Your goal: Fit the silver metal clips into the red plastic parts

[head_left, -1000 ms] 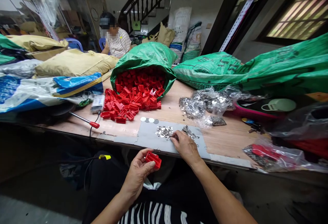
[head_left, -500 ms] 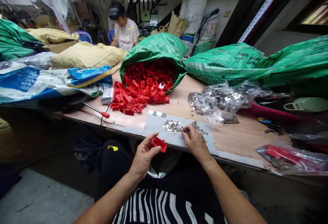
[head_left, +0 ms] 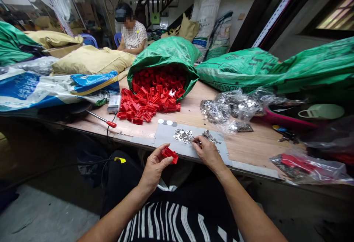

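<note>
My left hand (head_left: pixel 155 166) holds a small red plastic housing (head_left: pixel 169 155) between thumb and fingers, its open hollow facing up, just off the table's front edge. My right hand (head_left: pixel 207 151) is closed on a thin metal-tipped tool (head_left: pixel 199 144) with a bit of yellow on it; the fingers cover most of it, so its exact kind is unclear. Its tip is beside a pile of small shiny metal pieces (head_left: pixel 183 135) on a grey sheet (head_left: pixel 163 137). A second pile of small metal parts (head_left: pixel 210 136) lies just beyond my right hand.
More red housings (head_left: pixel 143 103) spill from a green sack (head_left: pixel 168 48). Clear bags of metal parts (head_left: pixel 218 111) lie to the right, near a pink tray (head_left: pixel 287 119). A red-tipped lever (head_left: pixel 110 124) sticks out at left. Across the table sits another person (head_left: pixel 131 31).
The view has shifted slightly. My right hand has tipped a little over the tool at the edge of the shiny pile. My left hand still holds the red housing in nearly the same pose.
</note>
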### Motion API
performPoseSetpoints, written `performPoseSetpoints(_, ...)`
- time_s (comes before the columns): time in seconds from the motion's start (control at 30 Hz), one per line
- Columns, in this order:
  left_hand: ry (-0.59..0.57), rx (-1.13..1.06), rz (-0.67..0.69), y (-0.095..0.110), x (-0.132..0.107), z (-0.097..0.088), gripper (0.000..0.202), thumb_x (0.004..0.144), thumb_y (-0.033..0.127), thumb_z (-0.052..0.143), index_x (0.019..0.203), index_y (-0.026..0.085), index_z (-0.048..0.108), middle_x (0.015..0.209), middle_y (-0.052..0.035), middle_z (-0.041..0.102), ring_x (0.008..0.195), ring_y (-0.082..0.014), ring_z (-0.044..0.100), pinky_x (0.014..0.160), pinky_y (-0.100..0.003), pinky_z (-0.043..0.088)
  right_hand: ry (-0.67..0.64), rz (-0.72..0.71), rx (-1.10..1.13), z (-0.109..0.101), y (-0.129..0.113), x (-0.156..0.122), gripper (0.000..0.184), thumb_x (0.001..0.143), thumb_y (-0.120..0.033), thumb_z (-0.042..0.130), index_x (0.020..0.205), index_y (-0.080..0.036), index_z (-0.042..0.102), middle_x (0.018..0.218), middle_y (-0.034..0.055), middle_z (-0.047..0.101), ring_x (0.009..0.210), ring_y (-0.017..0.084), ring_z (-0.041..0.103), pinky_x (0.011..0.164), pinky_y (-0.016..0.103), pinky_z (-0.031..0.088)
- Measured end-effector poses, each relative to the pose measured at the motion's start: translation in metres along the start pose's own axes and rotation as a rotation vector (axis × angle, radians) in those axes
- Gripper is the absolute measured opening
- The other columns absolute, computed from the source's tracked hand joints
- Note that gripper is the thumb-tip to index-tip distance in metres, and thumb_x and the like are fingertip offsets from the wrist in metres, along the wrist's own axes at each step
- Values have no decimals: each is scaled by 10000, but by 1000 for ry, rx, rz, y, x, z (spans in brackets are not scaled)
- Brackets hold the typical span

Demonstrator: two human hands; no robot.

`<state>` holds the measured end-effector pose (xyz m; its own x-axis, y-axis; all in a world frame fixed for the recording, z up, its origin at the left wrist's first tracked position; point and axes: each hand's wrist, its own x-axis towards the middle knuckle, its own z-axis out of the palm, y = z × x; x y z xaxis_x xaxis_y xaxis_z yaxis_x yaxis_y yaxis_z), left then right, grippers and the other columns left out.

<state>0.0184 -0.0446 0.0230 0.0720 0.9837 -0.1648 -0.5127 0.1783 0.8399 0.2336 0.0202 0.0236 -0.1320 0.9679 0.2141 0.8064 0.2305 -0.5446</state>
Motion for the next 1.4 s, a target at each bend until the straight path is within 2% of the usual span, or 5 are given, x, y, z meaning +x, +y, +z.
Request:
performPoseSetpoints(0.27,8,-86,-72,11,3,9,527,673,259,787,1167,200,614,885,-34,677,798,-153,648,701,-264,525,-47,-125,241,-14,-42,-14,51,846,-261,548,842,-215,525,700,-19,619,537,115,512,526,226,410)
performPoseSetpoints(0.53,-17,-88,-57,19,5,17,544,673,234,783,1183,189,598,862,-26,664,753,-117,623,670,-225,498,-57,-549,214,-15,-59,-22,148,895,-129,461,946,-213,571,866,45,660,806,157,629,728,271,508)
performPoseSetpoints(0.73,-18,-13,-27,22,8,19,472,678,259,774,1121,180,633,906,-42,681,767,-126,615,648,-210,467,-106,-714,67,-24,-65,-25,237,904,-86,422,1009,-213,592,916,59,693,846,166,650,744,282,524)
performPoseSetpoints(1.0,-117,47,0,21,10,18,465,679,245,770,1129,192,664,900,-38,707,828,-151,620,775,-252,462,-137,-733,45,-26,-63,-27,218,942,-152,408,994,-209,612,825,45,694,745,147,635,674,254,509)
performPoseSetpoints(1.4,-113,-23,-43,23,6,18,481,649,267,794,1109,207,670,900,-36,697,807,-142,610,739,-243,455,-137,-630,246,-20,-53,-28,155,930,-196,477,1011,-223,606,863,40,696,776,147,641,703,259,517)
